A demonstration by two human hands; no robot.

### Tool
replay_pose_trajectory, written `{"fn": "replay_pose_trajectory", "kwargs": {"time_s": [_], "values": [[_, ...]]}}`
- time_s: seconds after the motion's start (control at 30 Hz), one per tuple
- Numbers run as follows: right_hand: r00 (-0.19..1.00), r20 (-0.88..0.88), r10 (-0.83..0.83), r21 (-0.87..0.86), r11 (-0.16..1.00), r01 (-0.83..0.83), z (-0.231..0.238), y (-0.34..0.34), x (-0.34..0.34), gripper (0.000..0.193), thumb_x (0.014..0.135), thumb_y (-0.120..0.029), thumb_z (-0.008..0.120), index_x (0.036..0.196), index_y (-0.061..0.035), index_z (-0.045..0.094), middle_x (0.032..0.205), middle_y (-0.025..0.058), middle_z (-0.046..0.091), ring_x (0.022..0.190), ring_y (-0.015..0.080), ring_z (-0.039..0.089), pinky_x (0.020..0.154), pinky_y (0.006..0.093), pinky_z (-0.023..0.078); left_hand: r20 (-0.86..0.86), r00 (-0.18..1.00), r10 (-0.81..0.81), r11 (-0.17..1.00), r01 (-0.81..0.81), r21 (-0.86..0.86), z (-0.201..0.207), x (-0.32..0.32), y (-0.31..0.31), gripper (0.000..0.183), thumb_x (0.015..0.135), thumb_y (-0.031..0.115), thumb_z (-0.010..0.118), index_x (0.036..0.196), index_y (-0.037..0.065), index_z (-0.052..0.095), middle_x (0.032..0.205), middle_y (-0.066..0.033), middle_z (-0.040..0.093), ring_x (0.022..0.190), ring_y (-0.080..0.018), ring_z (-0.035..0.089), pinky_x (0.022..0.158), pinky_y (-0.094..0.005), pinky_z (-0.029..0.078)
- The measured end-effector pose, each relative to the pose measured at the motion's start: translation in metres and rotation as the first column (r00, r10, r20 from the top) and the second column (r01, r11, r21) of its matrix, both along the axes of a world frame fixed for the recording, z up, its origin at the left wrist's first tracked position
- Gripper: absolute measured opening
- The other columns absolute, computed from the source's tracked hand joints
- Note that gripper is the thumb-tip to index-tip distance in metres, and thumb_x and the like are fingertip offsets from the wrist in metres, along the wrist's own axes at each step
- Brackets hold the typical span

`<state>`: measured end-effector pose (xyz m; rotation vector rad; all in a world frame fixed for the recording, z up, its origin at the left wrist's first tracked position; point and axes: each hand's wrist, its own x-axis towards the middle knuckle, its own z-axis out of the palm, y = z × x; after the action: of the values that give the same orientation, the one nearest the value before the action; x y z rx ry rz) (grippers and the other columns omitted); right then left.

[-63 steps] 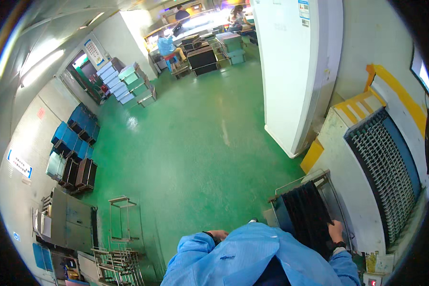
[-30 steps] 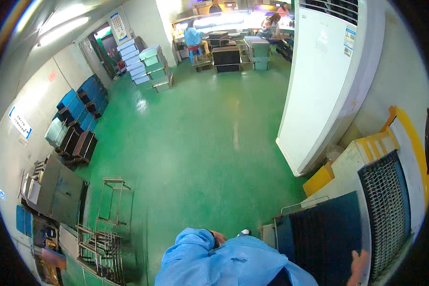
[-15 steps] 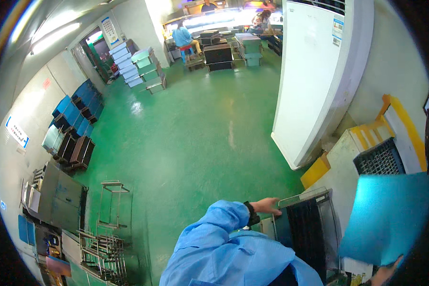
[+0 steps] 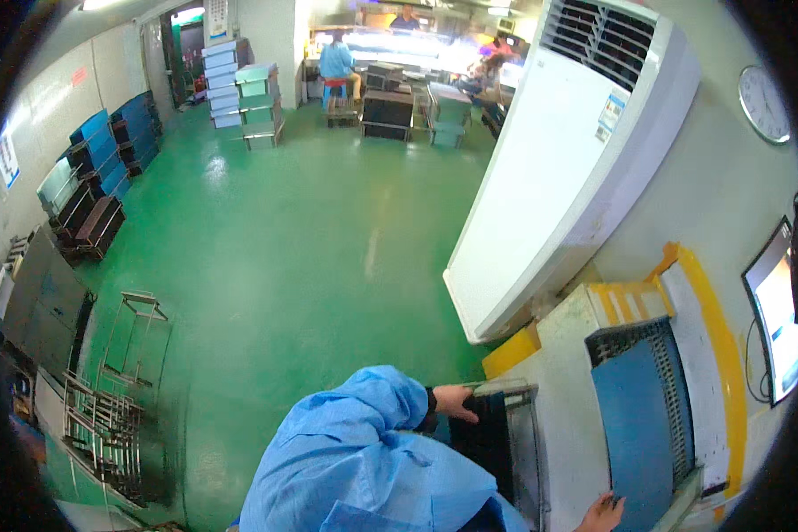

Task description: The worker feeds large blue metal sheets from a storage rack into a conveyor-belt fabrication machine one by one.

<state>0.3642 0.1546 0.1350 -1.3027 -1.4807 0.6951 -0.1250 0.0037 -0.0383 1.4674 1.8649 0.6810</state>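
My left hand (image 4: 455,402) rests with stretched fingers at the top of a dark stack of thin upright panels (image 4: 483,439). These stand in a metal wire rack (image 4: 525,434) close in front of me. A flat blue panel (image 4: 634,426) lies on the dark roller bed (image 4: 676,390) of a pale machine at my right. My right hand (image 4: 603,514) is at the panel's near left corner, its fingers bent around the edge. Part of the rack is hidden behind my blue sleeve (image 4: 363,443).
A tall white air conditioner (image 4: 541,177) stands ahead right. Empty metal racks (image 4: 106,434) are at the left, with blue stacks (image 4: 102,151) along the wall. People sit at a lit bench (image 4: 399,44) at the back. A screen (image 4: 774,301) hangs at the right.
The blue panel, held up in my right hand before, has come down onto the roller bed. My left hand stays at the rack. The view has turned to the right.
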Motion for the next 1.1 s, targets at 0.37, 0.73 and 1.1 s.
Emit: {"fn": "replay_pose_trajectory", "kwargs": {"time_s": [0.37, 0.73, 1.1], "values": [[0.918, -0.359, -0.169, -0.025, 0.985, 0.171, -0.030, 0.036, -0.024, 0.024, 0.094, -0.011, 0.060, 0.081, 0.0095, 0.058, 0.077, 0.0172, 0.055, 0.074, 0.0266, 0.052, 0.076, 0.0455, 0.055, -0.169, 0.978, 0.121, 0.991, -0.129, -0.036, 0.038, 0.025, -0.002, 0.077, 0.078, 0.075, 0.058, 0.099, 0.002, 0.068, 0.091, -0.0217, 0.069, 0.087, -0.0399, 0.066, 0.076, -0.0475, 0.053], [0.941, -0.338, -0.016, -0.151, 0.988, -0.038, -0.017, 0.060, -0.043, 0.015, 0.095, -0.006, 0.056, 0.090, 0.0073, 0.061, 0.087, 0.0166, 0.062, 0.078, 0.0253, 0.054, 0.080, 0.0444, 0.056, -0.186, 0.972, 0.141, 0.987, -0.153, -0.052, 0.014, 0.025, 0.007, 0.076, 0.079, 0.075, 0.057, 0.094, 0.001, 0.068, 0.082, -0.0216, 0.067, 0.082, -0.0396, 0.066, 0.072, -0.0478, 0.052], [0.229, -0.953, -0.196, -0.247, 0.944, -0.218, -0.118, 0.153, 0.036, 0.034, 0.097, -0.016, 0.055, 0.122, 0.0073, 0.053, 0.120, 0.0214, 0.054, 0.107, 0.0300, 0.054, 0.094, 0.0400, 0.052, -0.189, 0.972, 0.142, 0.990, -0.144, 0.002, 0.024, 0.023, 0.008, 0.072, 0.080, 0.071, 0.059, 0.101, 0.002, 0.068, 0.088, -0.0225, 0.067, 0.085, -0.0405, 0.065, 0.074, -0.0481, 0.052]]}}
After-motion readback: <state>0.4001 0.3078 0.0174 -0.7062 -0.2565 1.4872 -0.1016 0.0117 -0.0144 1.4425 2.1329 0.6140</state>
